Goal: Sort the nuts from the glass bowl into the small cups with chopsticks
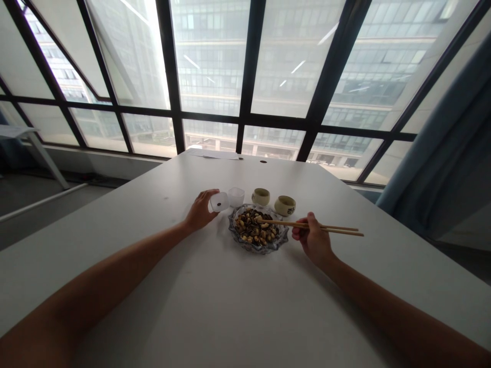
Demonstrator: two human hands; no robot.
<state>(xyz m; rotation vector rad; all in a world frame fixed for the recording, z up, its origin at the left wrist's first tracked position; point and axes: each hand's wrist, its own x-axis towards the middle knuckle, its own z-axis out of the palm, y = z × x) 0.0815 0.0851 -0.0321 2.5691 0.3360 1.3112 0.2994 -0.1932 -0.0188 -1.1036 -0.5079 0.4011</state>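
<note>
My left hand (202, 209) is closed around a small translucent white cup (219, 202), tilted so that its mouth faces me; a small dark piece shows inside. A second translucent cup (236, 197) stands just right of it. In front of both is a scalloped glass bowl (232, 234) filled with nuts and dark seeds (255, 227). My right hand (312, 237), to the right of the bowl, grips a pair of wooden chopsticks (341, 229). Their tips reach over the nuts; whether they pinch a piece is too small to tell.
Two pale green ceramic cups (285, 205) stand behind the bowl, the right one with dark characters. All this is on a white table (192, 306). Papers (213, 154) lie at its far end, before large windows. A blue curtain (433, 153) hangs at the right.
</note>
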